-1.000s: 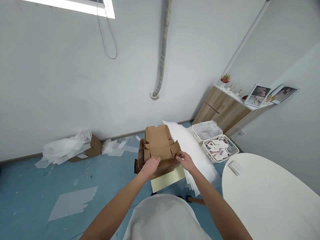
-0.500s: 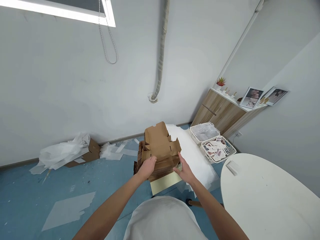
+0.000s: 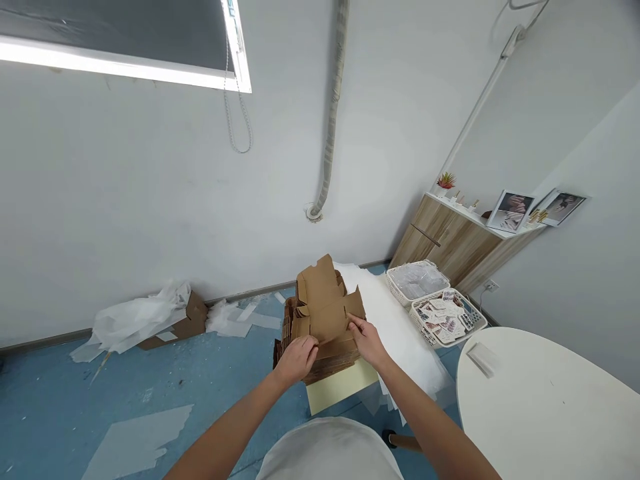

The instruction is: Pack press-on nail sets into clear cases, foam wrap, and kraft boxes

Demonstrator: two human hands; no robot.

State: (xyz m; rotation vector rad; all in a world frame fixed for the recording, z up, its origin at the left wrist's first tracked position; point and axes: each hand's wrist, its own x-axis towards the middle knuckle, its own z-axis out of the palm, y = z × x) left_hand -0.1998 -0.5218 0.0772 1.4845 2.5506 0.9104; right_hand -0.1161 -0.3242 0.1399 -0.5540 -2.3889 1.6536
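A brown, die-cut flat cardboard box (image 3: 325, 303) with notched flaps lies uppermost on a stack of similar cardboard boxes (image 3: 337, 357). My left hand (image 3: 297, 359) is closed on its near left edge, fingers curled and thumb on top. At its right side my right hand (image 3: 367, 340) pinches the edge close to a raised flap, thumb and fingers together. Beneath the stack is a pale yellow board (image 3: 343, 387). The near edge of the top box is lifted a little, and the fingertips under it are hidden.
White sheets (image 3: 380, 307) lie right of the stack. Beyond stand two white baskets, one with clear bags (image 3: 417, 280), one with printed cards (image 3: 445, 317). A white round table (image 3: 545, 407) is at right, a wooden cabinet (image 3: 453, 240) behind. Packing foam (image 3: 140, 317) covers a carton at left.
My right hand has gone from spread fingers beside the stack to a pinch on the top box's right edge. My left hand stays on the near edge. The camera view has tilted up slightly.
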